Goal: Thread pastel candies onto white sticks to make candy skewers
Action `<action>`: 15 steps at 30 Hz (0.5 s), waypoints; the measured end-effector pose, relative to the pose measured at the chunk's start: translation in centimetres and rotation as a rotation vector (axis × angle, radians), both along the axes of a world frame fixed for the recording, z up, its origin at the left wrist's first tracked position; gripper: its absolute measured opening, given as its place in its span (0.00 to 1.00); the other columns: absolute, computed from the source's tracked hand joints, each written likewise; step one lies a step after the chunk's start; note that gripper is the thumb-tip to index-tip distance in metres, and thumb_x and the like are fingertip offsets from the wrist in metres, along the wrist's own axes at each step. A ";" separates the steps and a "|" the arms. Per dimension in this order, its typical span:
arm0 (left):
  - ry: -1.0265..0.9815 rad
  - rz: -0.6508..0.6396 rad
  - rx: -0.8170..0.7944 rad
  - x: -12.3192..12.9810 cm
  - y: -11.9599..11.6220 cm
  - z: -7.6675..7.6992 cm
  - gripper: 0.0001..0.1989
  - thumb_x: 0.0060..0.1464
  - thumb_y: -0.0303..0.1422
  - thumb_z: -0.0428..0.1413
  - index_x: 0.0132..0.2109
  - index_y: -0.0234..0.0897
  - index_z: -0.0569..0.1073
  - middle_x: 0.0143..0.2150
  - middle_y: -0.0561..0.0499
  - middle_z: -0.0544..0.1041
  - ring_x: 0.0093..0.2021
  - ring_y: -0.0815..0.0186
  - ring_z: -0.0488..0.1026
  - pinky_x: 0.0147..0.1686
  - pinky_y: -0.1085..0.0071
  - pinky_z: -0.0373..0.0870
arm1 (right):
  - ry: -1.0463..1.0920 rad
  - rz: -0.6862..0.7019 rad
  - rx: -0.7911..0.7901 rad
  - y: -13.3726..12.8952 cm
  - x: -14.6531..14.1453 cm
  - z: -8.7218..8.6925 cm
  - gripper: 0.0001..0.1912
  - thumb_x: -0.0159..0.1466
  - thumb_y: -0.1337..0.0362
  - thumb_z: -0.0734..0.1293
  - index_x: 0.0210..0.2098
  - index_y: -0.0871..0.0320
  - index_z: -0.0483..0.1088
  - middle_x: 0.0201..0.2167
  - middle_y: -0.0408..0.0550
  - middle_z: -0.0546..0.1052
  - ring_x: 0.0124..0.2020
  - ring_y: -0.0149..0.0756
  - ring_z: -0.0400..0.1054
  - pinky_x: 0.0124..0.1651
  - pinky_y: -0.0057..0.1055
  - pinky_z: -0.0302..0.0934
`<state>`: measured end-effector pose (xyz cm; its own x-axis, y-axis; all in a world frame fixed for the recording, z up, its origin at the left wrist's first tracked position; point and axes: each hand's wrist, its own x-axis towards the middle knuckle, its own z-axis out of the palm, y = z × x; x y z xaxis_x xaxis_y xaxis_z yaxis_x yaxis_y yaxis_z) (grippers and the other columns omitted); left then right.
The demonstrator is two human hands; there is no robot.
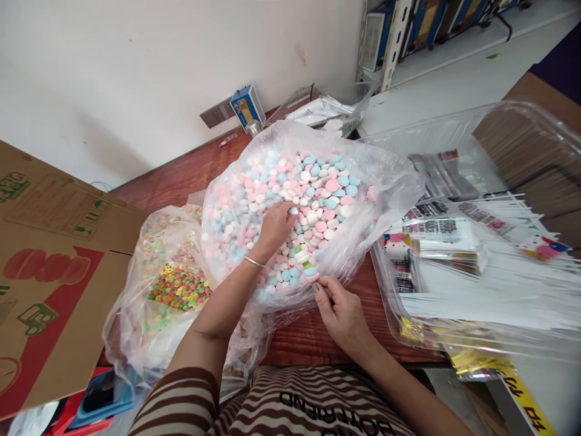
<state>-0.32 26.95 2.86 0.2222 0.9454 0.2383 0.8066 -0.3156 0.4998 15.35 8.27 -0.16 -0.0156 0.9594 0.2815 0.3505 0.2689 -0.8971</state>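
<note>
A large clear plastic bag [385,181] lies open on the table, full of pink, white and pale blue round candies [332,185]. Over the middle of the pile, my left hand [275,229] has its fingers closed at a pale blue candy [293,211]. My right hand [342,312] pinches the near end of a short row of candies [304,261] in blue, white and green, lined up as if on a stick; any stick is hidden. To the left, another plastic bag [157,230] contains small colourful ring candies [181,286].
A cardboard box [59,254] stands at the left. On the right, a clear plastic tub [385,303] holds white sticks and printed packets. A small blue box [247,107] and a bag of white items [322,109] sit by the wall.
</note>
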 end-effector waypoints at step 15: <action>-1.219 0.110 -0.523 -2.9 -12.2 1.8 0.23 0.41 0.38 0.74 0.47 0.40 0.83 0.43 0.48 0.84 0.40 0.64 0.79 0.42 0.67 0.77 | -0.037 0.111 -0.026 -1.0 -0.3 2.4 0.10 0.72 0.63 0.60 0.39 0.56 0.71 0.24 0.39 0.74 0.22 0.31 0.68 0.28 0.27 0.58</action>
<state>-3.23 14.71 4.68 0.0448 0.9852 -0.1652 -0.2315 0.1711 0.9577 15.09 7.28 2.19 -0.1322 0.9582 0.2538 0.3532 0.2848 -0.8911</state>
